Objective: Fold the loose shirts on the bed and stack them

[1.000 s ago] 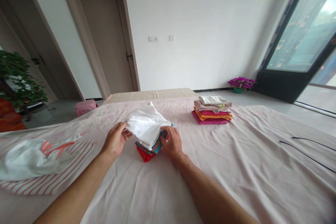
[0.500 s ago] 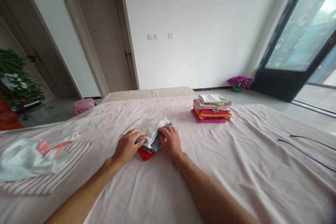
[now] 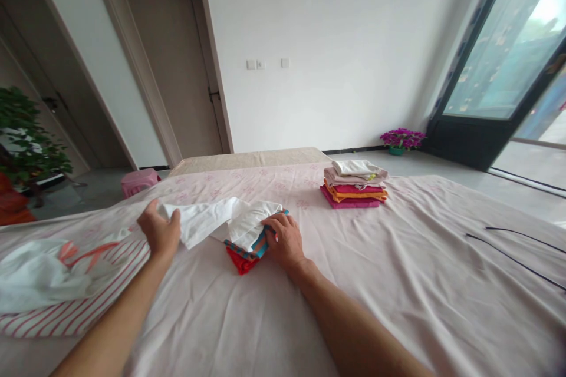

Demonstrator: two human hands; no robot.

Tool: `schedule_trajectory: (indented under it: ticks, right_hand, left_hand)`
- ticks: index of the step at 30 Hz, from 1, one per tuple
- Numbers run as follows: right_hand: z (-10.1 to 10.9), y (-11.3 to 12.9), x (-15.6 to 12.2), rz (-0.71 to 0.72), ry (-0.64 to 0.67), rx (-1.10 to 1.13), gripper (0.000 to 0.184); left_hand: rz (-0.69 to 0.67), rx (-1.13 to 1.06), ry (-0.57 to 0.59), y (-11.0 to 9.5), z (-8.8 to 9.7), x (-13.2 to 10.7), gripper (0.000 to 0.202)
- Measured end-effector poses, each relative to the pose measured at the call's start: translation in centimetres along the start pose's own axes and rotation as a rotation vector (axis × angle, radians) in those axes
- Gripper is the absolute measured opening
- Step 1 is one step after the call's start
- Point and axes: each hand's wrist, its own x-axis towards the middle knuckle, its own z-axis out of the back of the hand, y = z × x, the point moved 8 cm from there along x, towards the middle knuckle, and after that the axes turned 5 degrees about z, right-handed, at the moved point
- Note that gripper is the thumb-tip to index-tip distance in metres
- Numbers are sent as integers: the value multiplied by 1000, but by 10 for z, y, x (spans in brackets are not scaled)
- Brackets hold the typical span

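Observation:
A white garment (image 3: 207,218) stretches leftward from a small stack of folded clothes in front of me. My left hand (image 3: 160,230) pinches its far left end and holds it raised off the bed. The rest of it lies bunched over a blue-and-brown striped cloth (image 3: 262,244), with a red cloth (image 3: 241,261) at the bottom. Curled over the right edge of this stack, my right hand (image 3: 285,238) grips the white garment against it; the fingertips are partly hidden.
Farther right stands a taller pile of folded clothes (image 3: 354,185) in white, pink, orange and magenta. At left lie loose white and red-striped clothes (image 3: 57,283). Two thin black cords (image 3: 517,256) rest on the pink bedsheet (image 3: 371,283). A pink stool (image 3: 140,181) stands beyond the bed.
My left hand has moved left and up from the stack, drawing out one end of the white garment. My right hand has stayed on the stack's right edge.

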Motion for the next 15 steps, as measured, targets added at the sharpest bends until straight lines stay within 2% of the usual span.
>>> schedule_trajectory:
  ticks: [2,5,6,9,12,15]
  right_hand:
    - [0,0,0,2,2,-1,30]
    - [0,0,0,3,-2,2,30]
    - [0,-1,0,4,-3,5,29]
    - [-1,-1,0,7,-2,8,29]
    - [-2,-2,0,4,0,11,29]
    - [-1,-2,0,7,0,15,29]
  left_hand:
    - [-111,90,108,-6,-15,-18,43]
    - [-238,161,445,-16,-60,-53,35]
    - [-281,209,514,-20,-72,-63,33]
    - [-366,372,577,-24,-94,-75,37]
    - [-383,523,581,-23,-105,-72,46]
    - [-418,564,629,-24,-114,-69,41]
